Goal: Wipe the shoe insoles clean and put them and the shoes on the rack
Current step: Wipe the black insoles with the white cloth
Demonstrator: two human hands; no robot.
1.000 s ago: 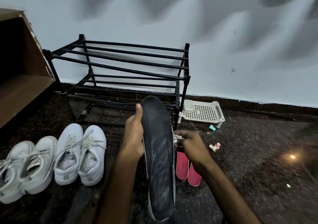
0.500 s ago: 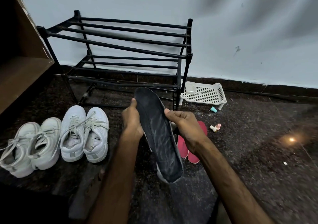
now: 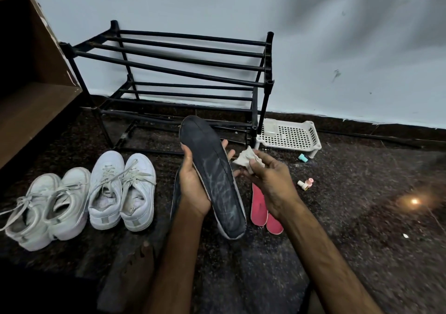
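Head camera shows our left hand [image 3: 193, 188] wrapped round the middle of a dark insole [image 3: 214, 176], held tilted above the floor in front of the black shoe rack [image 3: 181, 58]. Our right hand [image 3: 270, 183] pinches a crumpled white wipe [image 3: 246, 158] just beside the insole's right edge, above two pink insoles [image 3: 259, 205]. Two pairs of white sneakers [image 3: 120, 188] sit on the floor to the left.

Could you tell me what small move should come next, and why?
Probably lay the white cloth pinched in the right hand onto the dark insole and wipe along it: the left hand holds the insole up, pale streaks mark it, and the cloth is just off its edge.
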